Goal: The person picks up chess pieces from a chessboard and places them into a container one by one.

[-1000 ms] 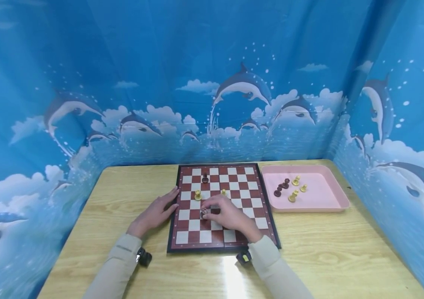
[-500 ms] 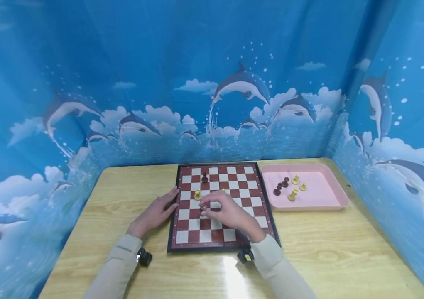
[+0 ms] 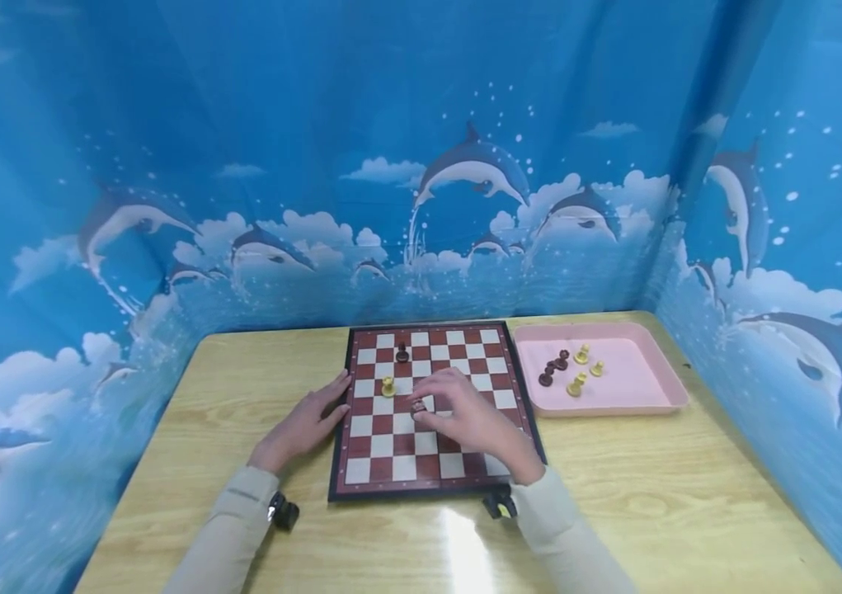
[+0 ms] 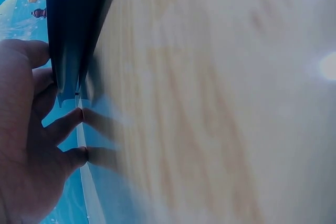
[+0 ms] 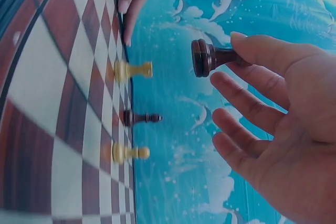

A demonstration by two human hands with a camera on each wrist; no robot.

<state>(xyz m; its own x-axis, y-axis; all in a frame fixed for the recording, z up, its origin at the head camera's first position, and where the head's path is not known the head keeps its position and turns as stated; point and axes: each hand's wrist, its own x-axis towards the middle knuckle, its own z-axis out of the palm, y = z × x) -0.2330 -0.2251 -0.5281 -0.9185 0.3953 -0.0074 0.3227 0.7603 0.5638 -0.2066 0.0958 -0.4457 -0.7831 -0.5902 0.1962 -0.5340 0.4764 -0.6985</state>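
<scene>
Touches the left edge of the black-framed, dark-red-and-white chequered chessboard [image 3: 403,469] with the left hand [image 3: 302,427], fingers extended, grasping nothing. Next, bears upright on the squares a gold castle-topped rook [image 3: 388,387] and, farther back, a slim dark-brown chess piece [image 3: 402,355]. Pinches a glossy dark-brown round-based chess piece [image 5: 203,57] between thumb and finger of the right hand [image 3: 468,419], base raised off the board. Farthest right, contains gold and dark-brown pieces [image 3: 576,384] within a shallow pink rectangular tray [image 3: 639,384].

Dark chess piece [image 5: 203,57], upper end partly hidden.
Fingers [image 5: 270,52] cover it; chessboard [image 5: 38,72] cropped, right-wrist view; bench [image 4: 199,119] blurred, left-wrist view.
</scene>
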